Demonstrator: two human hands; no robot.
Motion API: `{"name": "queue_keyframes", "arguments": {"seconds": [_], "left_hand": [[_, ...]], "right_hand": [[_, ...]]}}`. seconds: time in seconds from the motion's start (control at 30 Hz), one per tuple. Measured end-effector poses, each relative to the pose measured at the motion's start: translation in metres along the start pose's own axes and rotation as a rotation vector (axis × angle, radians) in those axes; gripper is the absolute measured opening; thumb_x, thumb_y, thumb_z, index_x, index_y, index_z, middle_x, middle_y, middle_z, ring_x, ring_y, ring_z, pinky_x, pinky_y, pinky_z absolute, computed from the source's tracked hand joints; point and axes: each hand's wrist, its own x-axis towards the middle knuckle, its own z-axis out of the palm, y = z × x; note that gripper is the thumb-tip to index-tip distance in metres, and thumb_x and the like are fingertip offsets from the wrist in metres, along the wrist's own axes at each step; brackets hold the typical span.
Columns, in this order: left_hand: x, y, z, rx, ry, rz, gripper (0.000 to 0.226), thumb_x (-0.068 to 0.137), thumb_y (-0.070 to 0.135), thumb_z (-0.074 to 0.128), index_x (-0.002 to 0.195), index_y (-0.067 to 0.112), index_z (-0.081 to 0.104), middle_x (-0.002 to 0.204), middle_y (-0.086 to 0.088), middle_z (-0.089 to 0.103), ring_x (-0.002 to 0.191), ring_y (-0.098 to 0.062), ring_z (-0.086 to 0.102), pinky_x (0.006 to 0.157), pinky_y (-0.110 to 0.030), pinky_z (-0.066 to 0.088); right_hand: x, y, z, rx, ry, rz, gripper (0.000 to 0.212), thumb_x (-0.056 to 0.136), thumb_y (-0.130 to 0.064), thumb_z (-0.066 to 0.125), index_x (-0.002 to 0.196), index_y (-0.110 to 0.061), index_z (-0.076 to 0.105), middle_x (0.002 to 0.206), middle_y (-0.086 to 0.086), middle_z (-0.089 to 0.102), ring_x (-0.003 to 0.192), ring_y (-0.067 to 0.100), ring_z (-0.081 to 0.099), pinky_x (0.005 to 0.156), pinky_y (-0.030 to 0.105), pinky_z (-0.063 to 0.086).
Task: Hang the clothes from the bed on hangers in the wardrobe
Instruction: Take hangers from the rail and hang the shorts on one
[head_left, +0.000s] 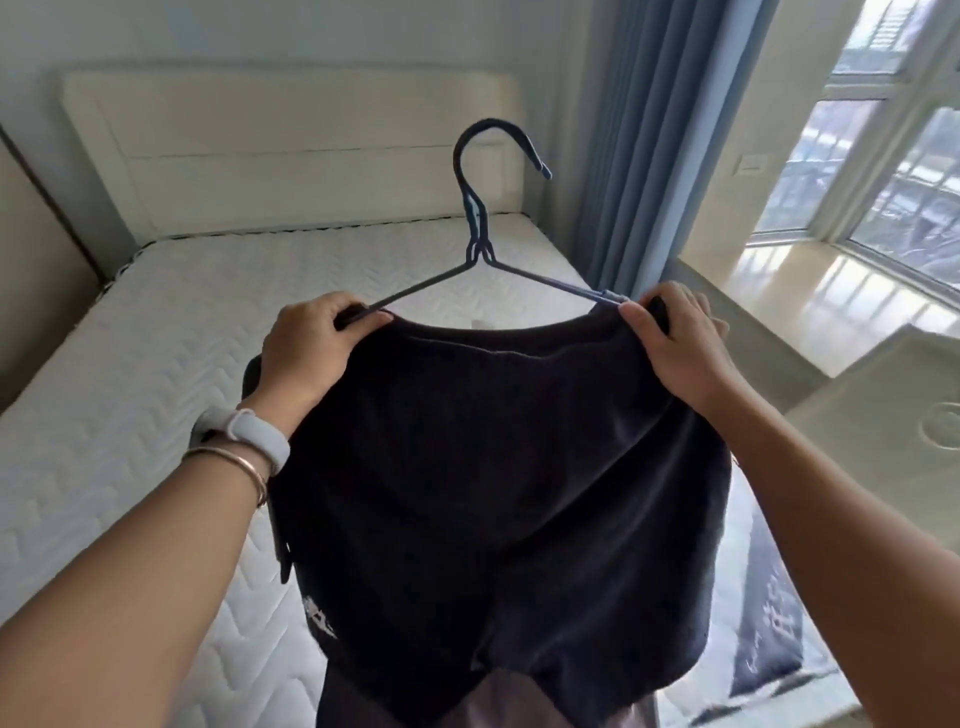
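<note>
I hold a pair of black shorts (498, 467) up in front of me, over the bed (156, 364). A dark blue hanger (480, 218) sits in the waistband, its hook pointing up and its two arms running down to the waistband's corners. My left hand (306, 348) grips the left corner of the waistband together with the hanger's left end. My right hand (675, 343) grips the right corner and the hanger's right end. A small white print shows on the lower left leg of the shorts. The wardrobe is out of view.
The bed has a white quilted mattress and a cream headboard (291, 150). A blue curtain (654, 156) hangs at the right of the bed, with a window (883, 156) and sill beyond. A pale table corner (893, 405) stands at right. A dark printed bag (774, 623) lies low right.
</note>
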Motion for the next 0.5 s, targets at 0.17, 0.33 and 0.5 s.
{"name": "queue_keyframes", "arguments": {"seconds": [0.17,0.33,0.5], "left_hand": [[0.080,-0.024,0.072,0.139,0.007,-0.124,0.039,0.083,0.047,0.056,0.096,0.012,0.067,0.092,-0.013,0.070,0.091,-0.032,0.061,0.080,-0.037,0.047],[0.113,-0.099,0.184,0.485,-0.201,-0.317,0.041,0.085,0.052,0.050,0.098,0.017,0.069,0.099,-0.015,0.066,0.112,-0.033,0.042,0.090,-0.039,0.034],[0.140,-0.170,0.285,0.348,-0.243,-0.480,0.037,0.085,0.044,0.057,0.094,0.011,0.068,0.100,-0.012,0.068,0.085,-0.030,0.059,0.066,-0.033,0.046]], "right_hand": [[0.109,0.045,0.061,0.022,-0.051,-0.028,0.023,0.092,-0.043,0.042,0.096,-0.022,0.052,0.111,-0.002,0.054,0.115,0.021,0.041,0.096,0.037,0.024],[0.159,0.123,0.175,-0.095,-0.282,0.023,0.032,0.093,-0.044,0.040,0.100,-0.016,0.053,0.115,0.006,0.055,0.114,0.026,0.042,0.095,0.039,0.027],[0.196,0.193,0.282,-0.200,-0.349,0.116,0.041,0.093,-0.050,0.035,0.105,-0.016,0.054,0.119,0.005,0.056,0.117,0.025,0.043,0.097,0.041,0.028]]}}
